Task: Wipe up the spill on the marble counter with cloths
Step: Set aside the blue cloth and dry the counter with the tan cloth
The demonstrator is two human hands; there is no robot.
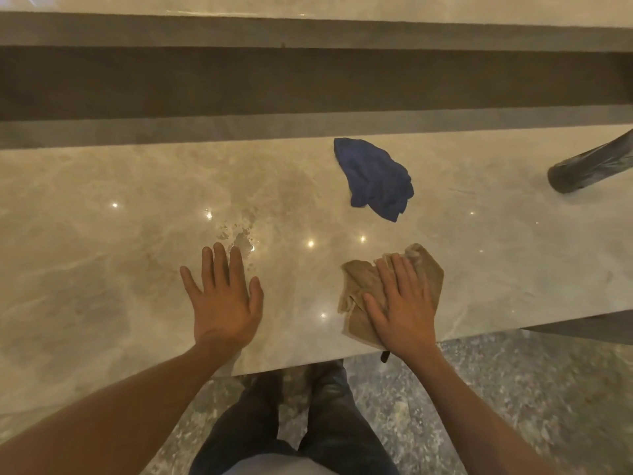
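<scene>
A glossy beige marble counter (102, 234) fills the middle of the view. A small wet spill (241, 234) of scattered drops lies near its centre. My left hand (224, 299) lies flat on the marble with fingers spread, its fingertips just below the spill. My right hand (402, 303) presses flat on a crumpled tan cloth (358, 279) near the counter's front edge. A crumpled blue cloth (375, 178) lies farther back, to the right of the spill, touched by neither hand.
A dark cylindrical object (589, 168) rests on the counter at the far right. A raised dark ledge (308, 84) runs along the back. Below the counter's front edge are speckled floor (513, 389) and my legs (301, 423).
</scene>
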